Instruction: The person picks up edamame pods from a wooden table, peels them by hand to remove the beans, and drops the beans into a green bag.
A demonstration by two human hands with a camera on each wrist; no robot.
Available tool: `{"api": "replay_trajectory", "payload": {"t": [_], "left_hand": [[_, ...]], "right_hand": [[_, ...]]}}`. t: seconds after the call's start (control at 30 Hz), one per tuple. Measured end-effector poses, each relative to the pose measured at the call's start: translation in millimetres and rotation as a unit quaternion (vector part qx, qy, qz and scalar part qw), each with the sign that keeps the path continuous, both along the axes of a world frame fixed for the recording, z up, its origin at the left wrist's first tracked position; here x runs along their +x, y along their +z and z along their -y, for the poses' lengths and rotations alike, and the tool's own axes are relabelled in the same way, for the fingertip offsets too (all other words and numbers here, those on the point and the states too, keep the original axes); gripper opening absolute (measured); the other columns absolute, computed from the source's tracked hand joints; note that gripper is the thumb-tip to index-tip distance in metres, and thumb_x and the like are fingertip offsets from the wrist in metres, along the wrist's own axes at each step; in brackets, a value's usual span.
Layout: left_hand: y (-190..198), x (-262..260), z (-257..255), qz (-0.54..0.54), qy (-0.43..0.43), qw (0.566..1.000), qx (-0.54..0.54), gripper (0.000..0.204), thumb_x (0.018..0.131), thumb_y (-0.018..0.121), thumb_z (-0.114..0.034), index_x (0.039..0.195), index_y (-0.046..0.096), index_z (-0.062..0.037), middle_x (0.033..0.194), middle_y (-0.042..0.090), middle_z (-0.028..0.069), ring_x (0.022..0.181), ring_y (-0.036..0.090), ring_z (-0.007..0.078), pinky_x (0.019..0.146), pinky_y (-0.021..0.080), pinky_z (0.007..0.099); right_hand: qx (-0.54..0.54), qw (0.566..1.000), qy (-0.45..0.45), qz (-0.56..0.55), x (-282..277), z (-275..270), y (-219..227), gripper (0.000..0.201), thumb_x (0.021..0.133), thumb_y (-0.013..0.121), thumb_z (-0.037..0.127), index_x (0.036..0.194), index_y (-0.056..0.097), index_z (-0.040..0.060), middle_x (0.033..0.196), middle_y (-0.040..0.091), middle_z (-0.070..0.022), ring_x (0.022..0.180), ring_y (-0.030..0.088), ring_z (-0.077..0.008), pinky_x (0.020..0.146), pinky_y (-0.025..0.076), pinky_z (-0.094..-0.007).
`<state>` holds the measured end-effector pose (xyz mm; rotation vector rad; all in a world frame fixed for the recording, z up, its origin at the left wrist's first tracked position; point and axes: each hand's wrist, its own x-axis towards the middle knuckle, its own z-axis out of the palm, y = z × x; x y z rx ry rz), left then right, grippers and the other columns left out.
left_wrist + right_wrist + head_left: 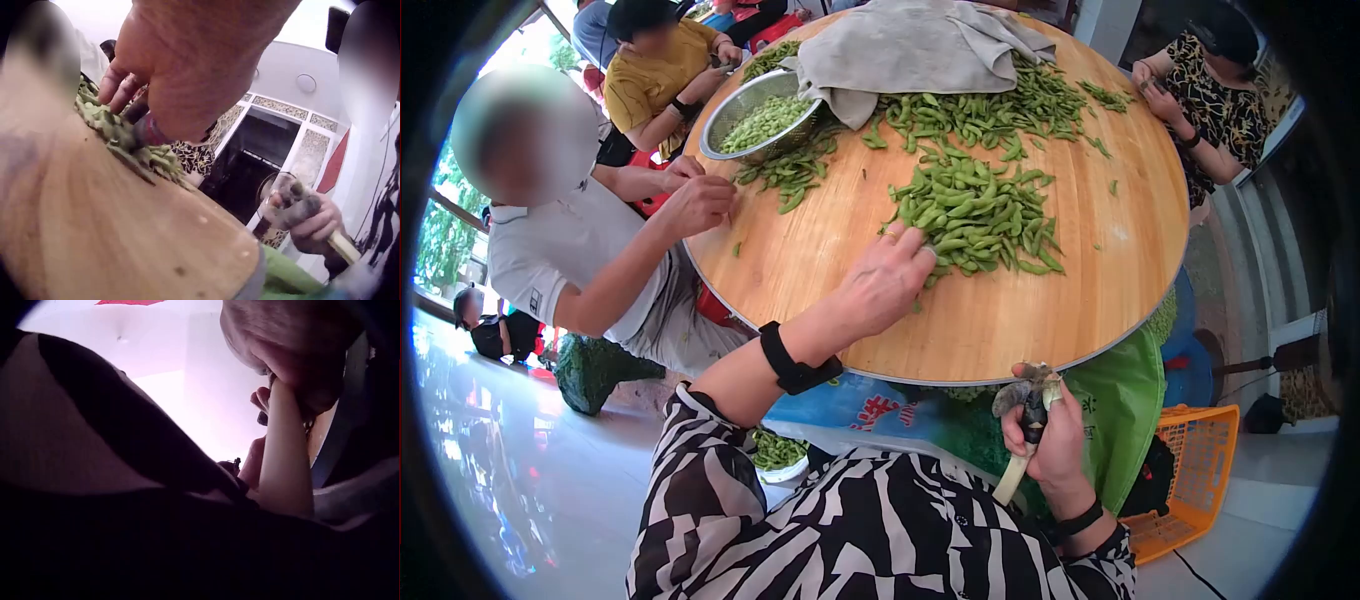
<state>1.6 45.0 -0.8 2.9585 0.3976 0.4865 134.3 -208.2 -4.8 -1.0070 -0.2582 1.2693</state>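
Patterned clothing (850,530) fronts the tabletop's (990,335) near edge, pods (975,215) seemingly heaped for easy reach, left hand (885,282) touching them (grip unclear), right hand (1055,442) gripping a pale stick (1009,482).

Black-and-white zebra-patterned sleeves (700,465), black wristbands (795,362), finger ring.

We see a crumpled grey cloth (910,55), an orange crate (1212,462), a person in a yellow shirt (640,85) and a person in patterned black (1220,110)
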Motion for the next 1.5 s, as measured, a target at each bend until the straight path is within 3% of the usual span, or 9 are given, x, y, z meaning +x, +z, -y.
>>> {"api": "replay_trajectory", "payload": {"t": [0.2, 0.3, 0.37, 0.4, 0.57, 0.67, 1.0, 1.23, 1.5], "left_hand": [[9.1, -11.4, 13.4, 0.02, 0.07, 0.986, -0.15, 0.022, 0.07, 0.062, 0.001, 0.09, 0.054, 0.0009, 0.093, 0.052, 0.0191, 0.091, 0.054, 0.0376, 0.075, 0.046, 0.044], [17.8, -10.1, 31.7, 0.062, 0.052, 0.962, -0.26, 0.024, 0.075, 0.067, 0.004, 0.097, 0.059, -0.0015, 0.095, 0.06, 0.0132, 0.086, 0.061, 0.0272, 0.067, 0.049, 0.0346], [29.0, -2.5, 49.6, 0.101, 0.071, 0.811, -0.572, 0.019, 0.08, 0.067, 0.004, 0.096, 0.061, -0.0024, 0.096, 0.065, 0.0092, 0.081, 0.064, 0.0168, 0.061, 0.048, 0.0278], [36.1, 1.6, 56.8, 0.099, 0.064, 0.81, -0.575, 0.019, 0.08, 0.067, 0.004, 0.096, 0.061, -0.0024, 0.096, 0.065, 0.0092, 0.081, 0.064, 0.0168, 0.061, 0.048, 0.0278], [37.1, 16.8, 76.6, 0.118, 0.039, 0.643, -0.756, 0.029, 0.078, 0.069, 0.005, 0.104, 0.059, -0.0025, 0.083, 0.066, 0.0054, 0.064, 0.061, 0.0103, 0.048, 0.042, 0.0225], [27.2, 21.9, 78.0, 0.139, 0.024, 0.611, -0.779, 0.031, 0.077, 0.068, 0.007, 0.105, 0.058, -0.0021, 0.084, 0.067, 0.007, 0.06, 0.06, 0.0103, 0.045, 0.039, 0.0199], [23.0, 25.3, 81.1, 0.159, 0.038, 0.591, -0.79, 0.037, 0.078, 0.065, 0.01, 0.11, 0.05, -0.0006, 0.099, 0.068, 0.0147, 0.076, 0.063, 0.0129, 0.056, 0.049, 0.0239], [23.0, 23.0, 76.6, 0.135, 0.025, 0.616, -0.776, 0.043, 0.079, 0.065, 0.009, 0.116, 0.046, -0.0024, 0.1, 0.067, 0.0132, 0.079, 0.063, 0.0124, 0.064, 0.051, 0.0247], [11.2, 20.8, 85.0, 0.203, -0.017, 0.653, -0.729, 0.045, 0.079, 0.066, 0.008, 0.117, 0.045, -0.0035, 0.099, 0.068, 0.0118, 0.08, 0.063, 0.0117, 0.066, 0.051, 0.0238]], "right_hand": [[0.007, 1.0, 0.005, -0.004, 7.7, -5.6, 6.7, 0.039, 0.099, 0.029, 0.02, 0.126, 0.048, -0.0009, 0.06, 0.051, -0.0138, 0.043, 0.04, -0.0132, 0.041, 0.035, -0.0248], [-0.01, 0.999, 0.031, 0.034, 10.8, -13.6, 19.1, 0.039, 0.098, 0.03, 0.015, 0.129, 0.047, -0.0012, 0.062, 0.052, -0.0123, 0.045, 0.041, -0.0123, 0.041, 0.035, -0.0237], [0.013, 0.998, 0.055, 0.038, 9.7, -18.3, 27.5, 0.039, 0.097, 0.033, 0.013, 0.131, 0.047, -0.0015, 0.065, 0.053, -0.0108, 0.047, 0.042, -0.0111, 0.042, 0.035, -0.0227], [0.027, 0.997, 0.063, 0.04, 9.0, -19.6, 29.7, 0.04, 0.098, 0.036, 0.015, 0.134, 0.043, -0.001, 0.065, 0.052, -0.009, 0.048, 0.042, -0.0103, 0.042, 0.035, -0.0222], [0.072, 0.995, 0.07, 0.024, 8.4, -16.9, 29.6, 0.046, 0.1, 0.04, 0.021, 0.142, 0.035, 0.0013, 0.07, 0.053, -0.0083, 0.05, 0.044, -0.0095, 0.042, 0.035, -0.0213], [0.104, 0.991, 0.083, -0.003, 10.2, -14.6, 26.6, 0.048, 0.1, 0.042, 0.022, 0.142, 0.035, 0.0015, 0.075, 0.054, -0.0082, 0.052, 0.044, -0.0088, 0.042, 0.035, -0.0211], [0.069, 0.996, 0.056, -0.026, 7.5, -17.7, 26.3, 0.045, 0.1, 0.041, 0.019, 0.141, 0.036, 0.0009, 0.076, 0.053, -0.0064, 0.05, 0.041, -0.0076, 0.042, 0.035, -0.0205], [0.06, 0.996, 0.067, 0.014, 6.0, -15.7, 22.9, 0.044, 0.1, 0.04, 0.019, 0.141, 0.038, 0.0022, 0.062, 0.047, -0.0027, 0.047, 0.039, -0.0066, 0.042, 0.033, -0.0202], [0.051, 0.998, 0.046, -0.008, 4.7, -16.7, 20.9, 0.04, 0.099, 0.042, 0.013, 0.137, 0.043, 0.0009, 0.071, 0.051, -0.0032, 0.048, 0.042, -0.0063, 0.041, 0.033, -0.0197]]}}
